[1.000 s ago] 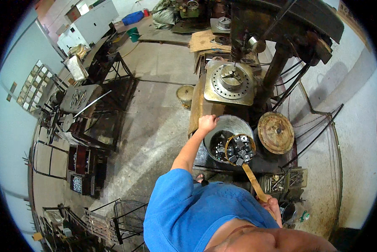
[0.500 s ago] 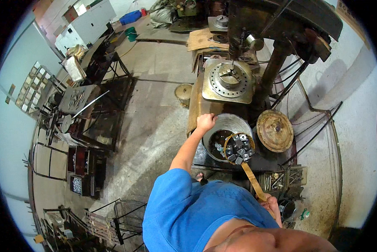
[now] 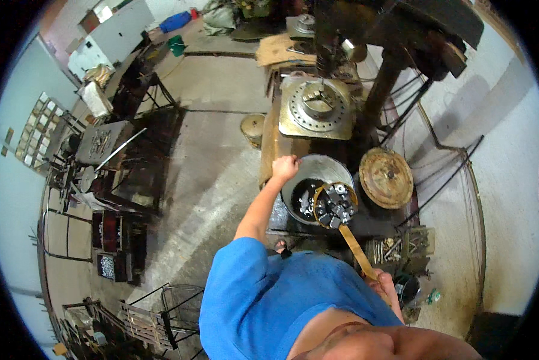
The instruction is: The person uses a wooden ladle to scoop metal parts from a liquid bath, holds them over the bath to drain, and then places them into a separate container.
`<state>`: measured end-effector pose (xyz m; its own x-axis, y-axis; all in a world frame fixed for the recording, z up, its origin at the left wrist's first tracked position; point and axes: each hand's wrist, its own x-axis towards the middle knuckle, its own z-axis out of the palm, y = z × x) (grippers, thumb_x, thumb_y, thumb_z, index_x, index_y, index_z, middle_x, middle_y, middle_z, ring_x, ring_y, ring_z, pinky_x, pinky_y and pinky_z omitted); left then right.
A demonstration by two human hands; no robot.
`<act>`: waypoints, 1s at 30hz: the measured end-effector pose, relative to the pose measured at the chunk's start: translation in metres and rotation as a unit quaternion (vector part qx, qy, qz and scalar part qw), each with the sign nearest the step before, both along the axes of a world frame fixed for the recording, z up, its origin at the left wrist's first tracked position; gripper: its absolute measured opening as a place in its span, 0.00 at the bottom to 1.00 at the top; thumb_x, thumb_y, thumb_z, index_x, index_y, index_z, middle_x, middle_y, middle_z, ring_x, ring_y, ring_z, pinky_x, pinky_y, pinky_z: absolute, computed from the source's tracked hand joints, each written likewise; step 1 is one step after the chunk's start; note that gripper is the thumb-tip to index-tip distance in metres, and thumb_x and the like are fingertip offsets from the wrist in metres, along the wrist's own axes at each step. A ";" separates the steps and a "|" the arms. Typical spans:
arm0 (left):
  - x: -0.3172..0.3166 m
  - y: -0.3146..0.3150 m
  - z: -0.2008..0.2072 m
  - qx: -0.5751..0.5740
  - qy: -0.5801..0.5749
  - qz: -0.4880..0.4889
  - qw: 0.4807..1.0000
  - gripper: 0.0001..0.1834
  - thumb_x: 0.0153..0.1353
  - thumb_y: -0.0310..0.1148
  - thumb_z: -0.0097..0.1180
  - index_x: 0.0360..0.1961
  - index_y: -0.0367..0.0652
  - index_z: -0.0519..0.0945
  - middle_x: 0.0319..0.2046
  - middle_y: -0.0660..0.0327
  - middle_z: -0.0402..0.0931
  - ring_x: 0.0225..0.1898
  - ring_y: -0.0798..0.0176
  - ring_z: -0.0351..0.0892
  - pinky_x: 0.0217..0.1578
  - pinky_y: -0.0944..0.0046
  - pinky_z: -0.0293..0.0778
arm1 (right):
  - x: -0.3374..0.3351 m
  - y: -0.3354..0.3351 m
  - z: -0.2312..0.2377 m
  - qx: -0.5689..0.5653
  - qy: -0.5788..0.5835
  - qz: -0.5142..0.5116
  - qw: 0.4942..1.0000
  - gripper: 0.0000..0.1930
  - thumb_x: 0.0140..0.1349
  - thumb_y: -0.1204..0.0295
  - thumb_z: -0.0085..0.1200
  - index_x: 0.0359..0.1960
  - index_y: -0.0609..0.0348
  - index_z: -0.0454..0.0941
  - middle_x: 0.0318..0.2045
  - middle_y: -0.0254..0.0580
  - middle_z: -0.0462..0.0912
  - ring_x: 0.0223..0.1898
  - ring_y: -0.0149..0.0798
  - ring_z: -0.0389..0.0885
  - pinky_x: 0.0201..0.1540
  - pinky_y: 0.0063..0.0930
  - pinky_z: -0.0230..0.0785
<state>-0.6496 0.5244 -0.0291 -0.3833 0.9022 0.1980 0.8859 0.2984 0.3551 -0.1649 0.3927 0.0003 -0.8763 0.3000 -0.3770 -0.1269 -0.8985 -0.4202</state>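
Note:
A round metal bucket [image 3: 293,183] with dark liquid in its bottom stands in front of me. My left hand [image 3: 286,167] is closed on its left rim. Over the right side of the bucket is a round, yellow-rimmed scoop [image 3: 315,208], filled with several dark, blocky metal parts [image 3: 336,206]. Its long flat handle [image 3: 354,247] slopes down toward my body, and my right hand [image 3: 381,283] is wrapped round the lower end. Whether the scoop rests on the bucket's rim or hangs free, I cannot tell.
Beyond the bucket stands a drill press with a chuck [image 3: 318,101] on its plate. A rusty round lid [image 3: 387,178] leans at the right. Trays of metal pieces [image 3: 384,250] sit below. To the left are a workbench [image 3: 104,144] and a lidded bucket [image 3: 253,129].
The whole view has shifted slightly. The scoop stays over the bucket's right side with the parts in it, and both hands keep their holds. More dark liquid shows beside the scoop.

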 end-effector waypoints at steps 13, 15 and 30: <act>-0.001 -0.006 0.003 -0.010 -0.006 0.006 1.000 0.18 0.53 0.51 0.48 0.29 0.49 0.81 0.26 0.53 0.78 0.31 0.49 0.78 0.31 0.51 0.72 | -0.002 0.006 0.010 -0.136 0.052 0.054 0.988 0.28 0.42 0.66 0.59 0.45 0.65 0.64 0.18 0.31 0.60 0.14 0.25 0.57 0.09 0.18 0.49; 0.003 -0.004 0.005 -0.016 -0.018 0.003 1.000 0.18 0.53 0.51 0.48 0.30 0.49 0.81 0.27 0.53 0.78 0.32 0.50 0.77 0.32 0.51 0.72 | 0.001 -0.001 0.011 -0.112 0.025 0.021 0.993 0.27 0.41 0.65 0.59 0.42 0.66 0.65 0.18 0.31 0.61 0.13 0.23 0.58 0.09 0.16 0.50; 0.001 -0.011 0.005 0.026 -0.081 0.015 0.996 0.17 0.50 0.49 0.52 0.26 0.47 0.81 0.27 0.53 0.78 0.32 0.49 0.78 0.34 0.50 0.73 | -0.006 0.010 0.047 -0.081 -0.036 0.039 0.995 0.29 0.42 0.63 0.64 0.42 0.66 0.66 0.17 0.27 0.60 0.11 0.19 0.54 0.08 0.12 0.46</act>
